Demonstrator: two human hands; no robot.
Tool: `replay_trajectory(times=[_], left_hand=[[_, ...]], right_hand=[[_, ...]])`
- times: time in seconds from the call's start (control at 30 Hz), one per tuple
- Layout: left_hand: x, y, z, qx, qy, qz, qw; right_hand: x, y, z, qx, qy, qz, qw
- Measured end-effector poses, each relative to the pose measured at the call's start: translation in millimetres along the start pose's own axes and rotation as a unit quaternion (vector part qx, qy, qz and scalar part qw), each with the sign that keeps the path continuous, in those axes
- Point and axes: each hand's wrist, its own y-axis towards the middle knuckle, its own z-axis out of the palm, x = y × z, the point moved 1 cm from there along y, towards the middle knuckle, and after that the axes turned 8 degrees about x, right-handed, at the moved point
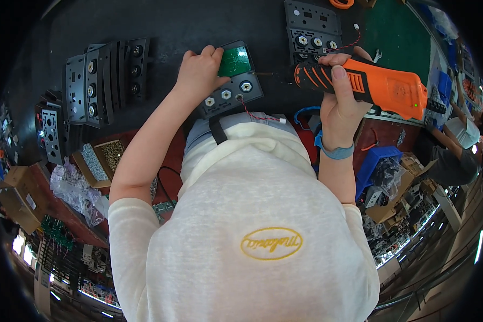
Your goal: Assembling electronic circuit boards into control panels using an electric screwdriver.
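In front of me lies a dark grey metal panel (256,89) with several round hex-nut fittings along its near side. A green circuit board (235,62) sits on its far part. My left hand (197,75) is closed on the board's left edge, the thumb at its near corner. My right hand (341,104) grips an orange and black electric screwdriver (389,88), held level. Its thin bit points left and reaches the right edge of the board; whether it touches a screw is too small to tell. A red and black twisted wire (255,115) runs from the panel toward me.
Several similar panels (78,88) stand stacked at the left, and another panel (312,24) lies at the far right. Boxes of small screws (94,163) are by my left elbow. A blue bin (378,161) stands at the right. Another person (456,155) works at the far right.
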Motion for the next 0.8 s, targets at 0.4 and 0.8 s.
replay_trajectory(times=[0.4, 0.8], left_hand=[[-8, -7, 14, -0.093, 0.016, -0.007, 0.996], [-20, -5, 9, -0.066, 0.054, -0.046, 0.995]], right_hand=[[-7, -2, -5, 0.020, -0.002, -0.036, 0.999], [-10, -7, -20, 0.004, -0.015, -0.051, 0.999]])
